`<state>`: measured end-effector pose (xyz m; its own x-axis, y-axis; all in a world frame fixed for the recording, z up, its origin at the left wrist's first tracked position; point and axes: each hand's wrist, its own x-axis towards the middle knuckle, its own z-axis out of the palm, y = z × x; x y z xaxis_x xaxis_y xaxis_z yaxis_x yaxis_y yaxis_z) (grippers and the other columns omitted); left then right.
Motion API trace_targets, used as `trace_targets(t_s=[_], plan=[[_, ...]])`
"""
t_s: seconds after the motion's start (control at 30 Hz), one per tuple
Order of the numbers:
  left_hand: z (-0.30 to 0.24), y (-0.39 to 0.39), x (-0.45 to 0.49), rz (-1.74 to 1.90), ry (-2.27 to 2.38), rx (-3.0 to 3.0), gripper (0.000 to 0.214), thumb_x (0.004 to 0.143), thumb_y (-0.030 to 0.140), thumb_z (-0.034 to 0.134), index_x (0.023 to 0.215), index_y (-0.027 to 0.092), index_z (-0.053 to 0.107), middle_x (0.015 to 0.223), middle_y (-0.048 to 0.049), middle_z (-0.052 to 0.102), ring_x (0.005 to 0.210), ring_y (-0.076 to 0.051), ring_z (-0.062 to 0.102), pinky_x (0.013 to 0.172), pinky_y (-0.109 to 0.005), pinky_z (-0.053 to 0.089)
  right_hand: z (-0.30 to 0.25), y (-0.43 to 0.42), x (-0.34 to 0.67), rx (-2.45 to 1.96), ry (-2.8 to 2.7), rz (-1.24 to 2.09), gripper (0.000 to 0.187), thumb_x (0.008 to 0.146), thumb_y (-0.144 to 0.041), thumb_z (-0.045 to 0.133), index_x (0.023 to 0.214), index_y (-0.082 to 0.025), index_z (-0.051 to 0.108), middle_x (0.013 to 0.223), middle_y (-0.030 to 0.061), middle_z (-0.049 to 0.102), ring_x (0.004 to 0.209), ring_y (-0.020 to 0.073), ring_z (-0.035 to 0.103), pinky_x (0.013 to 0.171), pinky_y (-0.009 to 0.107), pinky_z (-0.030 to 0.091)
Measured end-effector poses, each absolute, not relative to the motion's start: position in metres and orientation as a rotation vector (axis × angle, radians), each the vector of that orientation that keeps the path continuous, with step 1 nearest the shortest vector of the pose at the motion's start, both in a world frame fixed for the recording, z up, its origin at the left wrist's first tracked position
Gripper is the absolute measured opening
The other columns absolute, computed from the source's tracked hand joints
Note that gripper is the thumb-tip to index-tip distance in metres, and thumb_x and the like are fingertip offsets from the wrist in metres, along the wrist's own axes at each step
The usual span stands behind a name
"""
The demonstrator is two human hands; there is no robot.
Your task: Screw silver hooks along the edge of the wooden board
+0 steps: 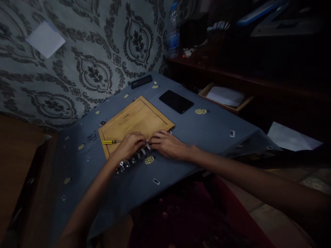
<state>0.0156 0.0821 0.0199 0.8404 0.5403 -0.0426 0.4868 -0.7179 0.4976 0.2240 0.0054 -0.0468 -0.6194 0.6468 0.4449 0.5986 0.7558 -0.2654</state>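
My left hand point(131, 144) and my right hand point(168, 144) meet at the near edge of a wooden board point(134, 119). The fingers of both are closed at a small shiny metal piece point(148, 146). Its exact kind is too small and dim to make out. A row of several similar metal pieces point(132, 160) lies along the board's near edge, below my left hand. On the board, left of that hand, rests a screwdriver point(110, 142) with a yellow and black handle; its tip goes out of sight by the hand.
The table has a blue-grey cloth point(108, 196). Beyond the board lie a black phone point(176, 101) and a dark oblong object point(141, 81). A plastic bottle point(174, 38) stands on the dark desk at the back. An open drawer point(224, 96) holds paper. Patterned wall borders the left side.
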Motion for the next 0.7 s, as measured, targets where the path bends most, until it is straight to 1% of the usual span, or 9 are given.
trace_targets(t_s=[0.23, 0.43, 0.57, 0.7], plan=[[0.019, 0.088, 0.018, 0.135, 0.784, 2.38, 0.011, 0.089, 0.016, 0.065, 0.082, 0.017, 0.074, 0.081, -0.0019, 0.072, 0.076, -0.015, 0.065, 0.072, -0.025, 0.045, -0.046, 0.006, 0.224, -0.94, -2.445, 0.132, 0.021, 0.097, -0.012, 0.055, 0.109, -0.017, 0.071, 0.108, 0.0059, 0.074, 0.107, 0.0246, 0.055, 0.093, 0.039, 0.038], [0.008, 0.094, 0.016, 0.169, 0.833, 2.226, 0.014, 0.089, 0.023, 0.065, 0.081, 0.016, 0.075, 0.078, -0.0017, 0.073, 0.073, -0.015, 0.066, 0.071, -0.025, 0.047, -0.049, 0.007, 0.223, -0.926, -2.431, 0.146, 0.022, 0.095, -0.01, 0.056, 0.11, -0.018, 0.071, 0.111, 0.0067, 0.073, 0.107, 0.0239, 0.055, 0.094, 0.039, 0.037], [-0.002, 0.096, 0.013, 0.199, 0.857, 2.149, 0.016, 0.09, 0.028, 0.067, 0.082, 0.015, 0.072, 0.075, -0.0008, 0.071, 0.072, -0.014, 0.064, 0.07, -0.026, 0.048, -0.051, 0.008, 0.223, -0.924, -2.429, 0.136, 0.022, 0.096, -0.011, 0.055, 0.11, -0.019, 0.07, 0.112, 0.0061, 0.073, 0.109, 0.0236, 0.055, 0.095, 0.039, 0.036], [-0.011, 0.096, 0.012, 0.212, 0.869, 2.08, 0.027, 0.094, 0.039, 0.067, 0.085, 0.014, 0.066, 0.076, 0.0011, 0.065, 0.068, -0.013, 0.062, 0.069, -0.029, 0.052, -0.051, 0.008, 0.224, -0.927, -2.428, 0.136, 0.023, 0.096, -0.01, 0.053, 0.109, -0.018, 0.07, 0.11, 0.0065, 0.073, 0.109, 0.0238, 0.054, 0.094, 0.039, 0.037]])
